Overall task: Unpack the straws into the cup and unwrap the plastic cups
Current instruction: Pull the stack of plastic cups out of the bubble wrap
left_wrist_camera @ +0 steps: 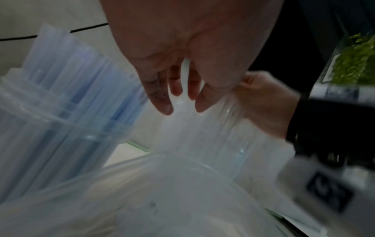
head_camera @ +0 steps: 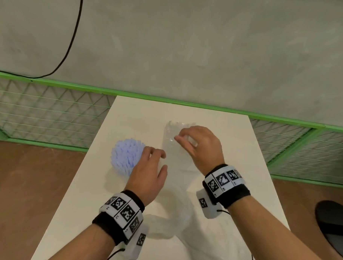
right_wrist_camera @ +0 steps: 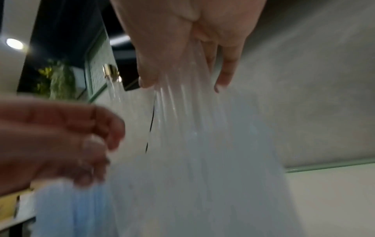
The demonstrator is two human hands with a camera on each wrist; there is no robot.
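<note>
On a white table (head_camera: 140, 113), the right hand (head_camera: 201, 144) pinches the clear wrapper (head_camera: 171, 130) bunched above the plastic cups. The left hand (head_camera: 149, 172) hangs relaxed, gripping nothing, beside the cup (left_wrist_camera: 40, 128) of blue straws (head_camera: 127, 155). A sharp upward tug could tip the unsteadied stack or knock the straws.

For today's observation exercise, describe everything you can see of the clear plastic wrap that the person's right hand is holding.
The wrap is thin, clear, glossy film, creased into long folds that catch the light. The right hand pinches its top end, so it is drawn up taut above the white table, right of the cup of blue straws. Below, it widens over a stack of clear cups. The left hand, fingers relaxed, is near its lower part; contact is unclear.
</note>
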